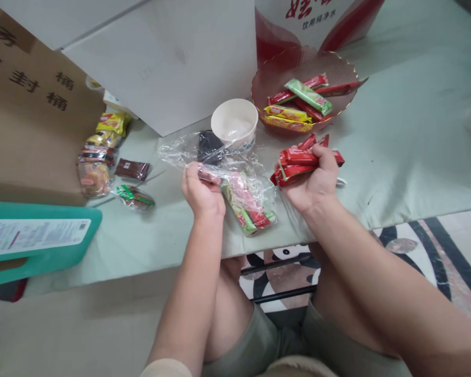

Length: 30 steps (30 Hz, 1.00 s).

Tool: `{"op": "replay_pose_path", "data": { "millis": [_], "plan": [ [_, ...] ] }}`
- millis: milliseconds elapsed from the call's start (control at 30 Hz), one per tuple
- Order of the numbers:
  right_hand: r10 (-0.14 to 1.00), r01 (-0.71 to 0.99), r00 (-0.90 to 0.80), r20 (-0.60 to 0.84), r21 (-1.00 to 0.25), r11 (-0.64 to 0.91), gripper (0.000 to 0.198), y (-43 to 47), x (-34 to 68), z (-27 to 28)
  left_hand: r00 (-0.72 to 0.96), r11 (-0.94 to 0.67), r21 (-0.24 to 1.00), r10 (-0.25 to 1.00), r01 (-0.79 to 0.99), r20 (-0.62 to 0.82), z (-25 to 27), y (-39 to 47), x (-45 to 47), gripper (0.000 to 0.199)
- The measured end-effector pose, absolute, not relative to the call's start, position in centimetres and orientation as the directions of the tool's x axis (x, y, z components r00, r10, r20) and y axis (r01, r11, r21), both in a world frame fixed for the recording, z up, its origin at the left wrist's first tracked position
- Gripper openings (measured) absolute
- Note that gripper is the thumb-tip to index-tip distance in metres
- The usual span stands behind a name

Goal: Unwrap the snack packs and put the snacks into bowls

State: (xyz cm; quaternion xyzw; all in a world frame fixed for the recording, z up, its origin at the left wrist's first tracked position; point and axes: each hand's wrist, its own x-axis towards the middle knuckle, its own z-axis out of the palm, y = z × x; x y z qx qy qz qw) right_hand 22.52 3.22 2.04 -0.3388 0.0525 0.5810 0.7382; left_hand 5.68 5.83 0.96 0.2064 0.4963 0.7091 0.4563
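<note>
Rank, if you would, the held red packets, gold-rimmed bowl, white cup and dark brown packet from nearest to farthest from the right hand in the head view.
1. Red packets: in the right hand.
2. Gold-rimmed bowl: just beyond it.
3. White cup: farther off, to its left.
4. Dark brown packet: far left, past the left hand.

Head camera: I am looking down on a pale green, cloth-covered table (412, 141). A bowl (270, 78) is standing before a red-and-white box (317, 29); a cup (235, 124) is standing left of the bowl, near a white box (204, 63). A bag (267, 192) is lying near the front edge; wrapped snacks (98, 155) are lying just beside a carton (31, 136).
</note>
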Motion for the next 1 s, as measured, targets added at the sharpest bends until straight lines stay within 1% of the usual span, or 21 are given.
{"op": "replay_pose_path", "data": {
  "millis": [100, 167, 233, 300, 367, 433, 467, 533, 567, 600, 633, 667, 700, 733, 767, 833, 900, 933, 967, 1000],
  "plan": [
    [0.814, -0.901, 0.282, -0.507, -0.432, 0.043, 0.009, 2.5, 23.1, 2.7, -0.477, -0.067, 0.856, 0.851, -0.513, -0.218, 0.6, 5.9, 5.8, 0.03],
    [0.829, -0.878, 0.277, -0.486, -0.478, 0.013, 0.012, 1.8, 23.6, 2.7, -0.41, -0.02, 0.814, 0.871, -0.58, -0.271, 0.5, 5.7, 5.9, 0.029],
    [0.856, -0.817, 0.294, -0.425, -0.576, -0.005, 0.014, 1.4, 24.5, 2.7, -0.319, 0.039, 0.785, 0.9, -0.618, -0.296, 0.7, 5.6, 5.8, 0.028],
    [0.881, -0.718, 0.331, -0.337, -0.696, 0.004, 0.014, 1.5, 25.6, 3.2, -0.157, 0.144, 0.739, 0.934, -0.659, -0.322, 1.3, 5.4, 5.6, 0.03],
    [0.901, -0.587, 0.378, -0.212, -0.808, 0.056, 0.012, 2.2, 26.9, 4.5, 0.024, 0.262, 0.674, 0.94, -0.691, -0.34, 2.2, 5.2, 5.1, 0.037],
    [0.902, -0.41, 0.428, -0.056, -0.901, 0.139, 0.015, 3.6, 27.9, 6.4, 0.138, 0.328, 0.62, 0.932, -0.712, -0.335, 3.1, 5.0, 4.7, 0.045],
    [0.89, -0.283, 0.455, 0.025, -0.944, 0.171, 0.017, 4.6, 28.2, 7.3, 0.164, 0.339, 0.605, 0.931, -0.721, -0.326, 3.4, 5.0, 4.5, 0.048],
    [0.859, 0.071, 0.484, 0.167, -0.986, 0.152, 0.025, 7.1, 28.8, 8.8, 0.172, 0.326, 0.591, 0.937, -0.738, -0.303, 3.7, 5.0, 4.3, 0.049],
    [0.864, 0.275, 0.457, 0.211, -0.957, 0.089, 0.029, 8.6, 29.1, 9.1, 0.17, 0.32, 0.589, 0.94, -0.742, -0.295, 3.7, 5.1, 4.2, 0.05],
    [0.875, 0.451, 0.427, 0.229, -0.892, 0.014, 0.037, 10.3, 29.5, 9.3, 0.166, 0.314, 0.592, 0.942, -0.742, -0.291, 3.6, 5.1, 4.2, 0.05],
    [0.901, 0.559, 0.382, 0.207, -0.828, -0.046, 0.041, 11.9, 29.9, 9.2, 0.162, 0.311, 0.598, 0.943, -0.739, -0.29, 3.5, 5.2, 4.1, 0.051],
    [0.937, 0.604, 0.324, 0.128, -0.79, -0.101, 0.046, 13.3, 30.3, 9.0, 0.158, 0.308, 0.604, 0.944, -0.735, -0.289, 3.4, 5.2, 4.0, 0.051],
    [0.961, 0.628, 0.267, 0.069, -0.769, -0.12, 0.048, 14.5, 30.7, 8.7, 0.155, 0.305, 0.61, 0.945, -0.731, -0.287, 3.3, 5.2, 3.9, 0.052],
    [0.974, 0.635, 0.224, 0.021, -0.762, -0.129, 0.046, 15.3, 31.0, 8.5, 0.153, 0.301, 0.613, 0.947, -0.73, -0.283, 3.3, 5.2, 3.8, 0.053],
    [0.983, 0.635, 0.181, 0.003, -0.764, -0.115, 0.044, 15.7, 31.3, 8.3, 0.152, 0.295, 0.612, 0.949, -0.733, -0.276, 3.3, 5.1, 3.6, 0.053],
    [0.99, 0.631, 0.121, 0.079, -0.775, -0.016, 0.039, 14.7, 31.1, 8.3, 0.158, 0.284, 0.598, 0.954, -0.75, -0.255, 3.5, 5.0, 3.3, 0.053],
    [0.961, 0.621, 0.114, 0.251, -0.773, 0.128, 0.03, 11.7, 30.0, 8.4, 0.178, 0.29, 0.581, 0.954, -0.76, -0.243, 3.8, 4.8, 3.1, 0.052],
    [0.938, 0.625, 0.168, 0.302, -0.769, 0.136, 0.02, 9.6, 29.2, 8.1, 0.196, 0.305, 0.578, 0.95, -0.757, -0.244, 3.9, 4.7, 3.0, 0.052],
    [0.909, 0.589, 0.25, 0.333, -0.798, 0.13, 0.011, 7.4, 28.2, 7.6, 0.216, 0.324, 0.579, 0.944, -0.749, -0.249, 4.0, 4.7, 2.9, 0.052],
    [0.911, 0.477, 0.278, 0.306, -0.867, 0.145, 0.013, 5.3, 27.2, 6.8, 0.24, 0.346, 0.581, 0.937, -0.737, -0.254, 3.9, 4.6, 2.9, 0.053]
  ]
}}
